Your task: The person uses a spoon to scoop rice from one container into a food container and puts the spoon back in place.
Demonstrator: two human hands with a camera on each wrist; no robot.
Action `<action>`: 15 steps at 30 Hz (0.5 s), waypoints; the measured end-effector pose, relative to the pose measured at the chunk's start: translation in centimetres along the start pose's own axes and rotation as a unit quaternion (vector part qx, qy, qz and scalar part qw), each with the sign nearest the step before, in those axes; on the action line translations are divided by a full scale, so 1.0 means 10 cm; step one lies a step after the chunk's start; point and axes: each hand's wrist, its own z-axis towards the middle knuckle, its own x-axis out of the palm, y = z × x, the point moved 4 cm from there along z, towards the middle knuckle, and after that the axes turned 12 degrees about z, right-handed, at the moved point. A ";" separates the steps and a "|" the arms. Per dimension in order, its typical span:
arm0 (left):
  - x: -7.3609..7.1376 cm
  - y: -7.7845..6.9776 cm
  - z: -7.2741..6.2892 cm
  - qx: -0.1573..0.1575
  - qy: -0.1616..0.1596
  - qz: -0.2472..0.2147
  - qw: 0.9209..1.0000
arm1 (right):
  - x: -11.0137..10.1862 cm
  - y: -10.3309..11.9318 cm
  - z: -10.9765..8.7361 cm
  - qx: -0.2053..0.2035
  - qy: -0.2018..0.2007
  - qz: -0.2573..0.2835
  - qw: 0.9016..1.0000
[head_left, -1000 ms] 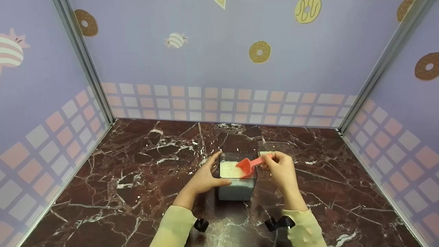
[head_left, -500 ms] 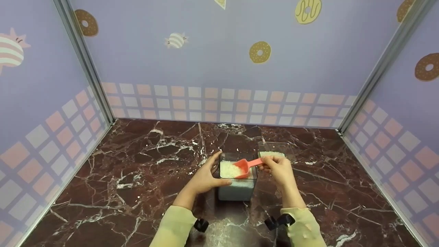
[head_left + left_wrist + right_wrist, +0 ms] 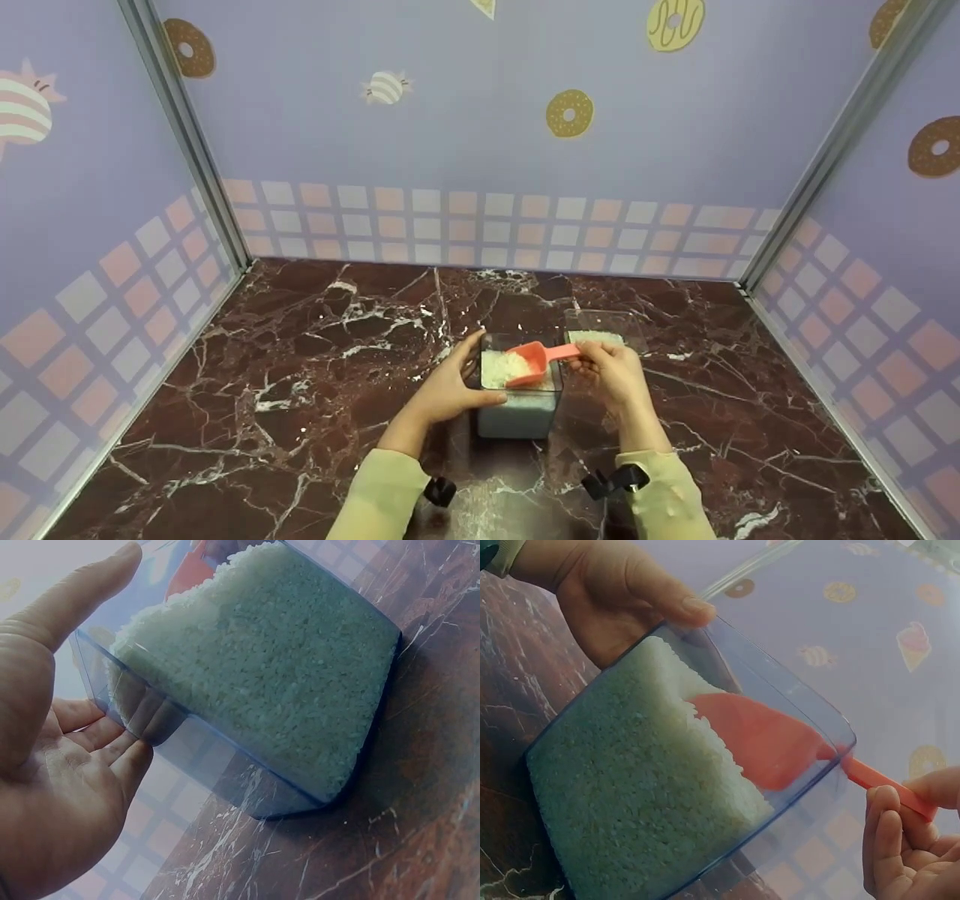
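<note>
A clear square container filled high with white rice stands on the table. My left hand holds it at its left side, thumb along the near wall and fingers on the left wall. My right hand pinches the handle end of a red scoop. In the right wrist view the scoop's bowl is inside the container, its lower edge sunk in the rice. The left wrist view shows the curled left fingers against the clear wall; only a bit of red shows behind the rice.
Behind my right hand lies a second clear container with some rice in it, partly covered by that hand. White grains and specks are scattered on the dark red marbled table. Patterned lilac panels enclose the back and sides.
The scoop's bowl has shifted slightly left and levelled over the rice, and grains now show at its mouth. The right hand has dropped a little. The left hand and container have not moved.
</note>
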 end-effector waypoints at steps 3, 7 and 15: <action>0.00 0.00 0.01 0.001 0.001 -0.007 1.000 | -0.01 0.00 0.01 0.006 0.000 0.011 1.000; 0.00 0.01 0.00 -0.005 0.002 -0.008 1.000 | -0.03 0.01 0.01 0.007 0.001 0.025 1.000; 0.00 0.00 0.00 -0.005 0.002 -0.002 1.000 | -0.07 -0.02 0.05 0.019 0.013 0.053 0.998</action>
